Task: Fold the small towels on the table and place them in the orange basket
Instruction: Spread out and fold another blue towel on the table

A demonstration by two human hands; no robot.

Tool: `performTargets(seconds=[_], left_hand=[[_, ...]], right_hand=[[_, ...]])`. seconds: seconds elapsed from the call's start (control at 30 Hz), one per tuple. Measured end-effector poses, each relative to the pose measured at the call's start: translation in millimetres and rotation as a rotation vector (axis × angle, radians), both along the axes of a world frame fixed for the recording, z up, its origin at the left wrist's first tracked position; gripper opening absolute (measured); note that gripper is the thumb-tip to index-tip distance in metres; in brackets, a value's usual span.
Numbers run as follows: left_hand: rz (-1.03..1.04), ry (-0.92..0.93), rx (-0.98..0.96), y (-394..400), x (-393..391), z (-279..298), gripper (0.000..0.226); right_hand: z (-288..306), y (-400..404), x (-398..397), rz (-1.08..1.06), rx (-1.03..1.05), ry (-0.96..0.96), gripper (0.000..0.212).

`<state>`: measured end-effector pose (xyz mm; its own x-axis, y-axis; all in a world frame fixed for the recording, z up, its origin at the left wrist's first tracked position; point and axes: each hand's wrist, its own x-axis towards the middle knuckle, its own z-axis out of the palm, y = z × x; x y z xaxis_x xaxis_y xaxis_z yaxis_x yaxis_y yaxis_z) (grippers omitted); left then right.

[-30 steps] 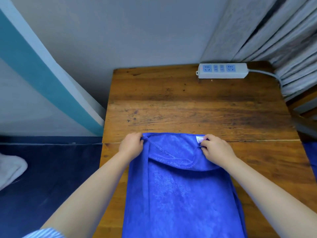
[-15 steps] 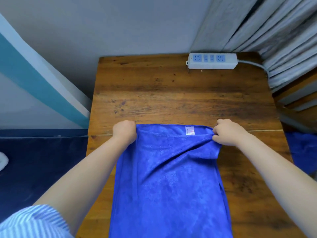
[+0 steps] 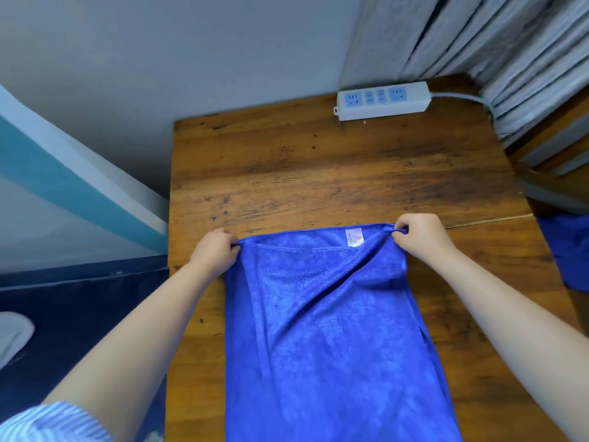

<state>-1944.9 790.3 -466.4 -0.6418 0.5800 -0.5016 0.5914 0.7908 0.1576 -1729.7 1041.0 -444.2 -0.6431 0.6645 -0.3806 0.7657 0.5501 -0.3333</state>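
far edge pulled taut, fold being squared up

the blue towel lies lengthwise down the middle of the wooden tabletop, its near end running out of view at the bottom. the left hand pinches the far left corner and the right hand pinches the far right corner, each grip closed on cloth, fingers curled round the hem.

a second ago the hands sat closer together, with the top layer sagging between them in a loose curved flap. since then they have drawn apart, the right hand moving out toward the edge, and the sag has flattened: the far edge now runs nearly straight from hand to hand, with the white label exposed just inside the right corner. a diagonal crease still runs down from the right hand across the upper layer (so the cloth is taut but not yet smooth).

i judge this as the aligning part of a fold, the doubled layers being matched at the corners before being laid flat. the towel is still long, so more folding seems needed before it can be stowed. the orange basket is not in view. a power strip sits at the far edge of the tabletop, well apart from the towel, and more blue cloth shows at the right edge of the picture.
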Motion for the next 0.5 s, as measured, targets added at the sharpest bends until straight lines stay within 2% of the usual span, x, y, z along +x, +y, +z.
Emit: performTargets(seconds=[0.17, 0.3, 0.5], left_hand=[[-0.007, -0.060, -0.068, 9, -4, 8, 0.026], [0.033, -0.092, -0.041, 12, -1, 10, 0.024], [0.346, -0.177, 0.108, 12, -1, 8, 0.018]], right_hand=[[8, 0, -2, -0.026, -0.009, -0.064, 0.016], [12, 0, -4, -0.032, 0.021, -0.105, 0.016], [16, 4, -7, -0.029, 0.029, -0.117, 0.019]])
